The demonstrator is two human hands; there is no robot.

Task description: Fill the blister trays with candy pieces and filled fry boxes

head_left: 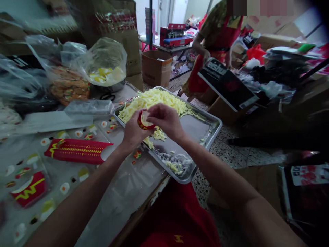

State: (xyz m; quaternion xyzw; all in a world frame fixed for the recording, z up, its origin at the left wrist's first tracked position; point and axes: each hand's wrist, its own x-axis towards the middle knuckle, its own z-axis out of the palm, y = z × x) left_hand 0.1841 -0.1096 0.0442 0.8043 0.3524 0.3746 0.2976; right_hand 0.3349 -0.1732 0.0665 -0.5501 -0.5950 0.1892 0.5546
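My left hand (132,132) is wrapped round a small red fry carton (142,125) with a pale inside, held above the near left edge of a metal tray (217,132). At the carton's mouth my right hand (167,118) has its fingers pinched together; whatever they grip is hidden. A heap of pale yellow fry-shaped pieces (154,97) covers the far left of the tray. Smaller pieces and white powder (177,159) lie towards its near corner. Left of my hands, a stack of flat red cartons (77,151) with yellow marks rests on the table.
A printed plastic sheet (113,192) covers the table. Behind stand a bag of orange-brown pieces (69,84) and a bag-lined metal bowl (105,73). Another person (218,37) holds a black box (226,82) beyond the tray. A cardboard box (156,67) sits on the floor.
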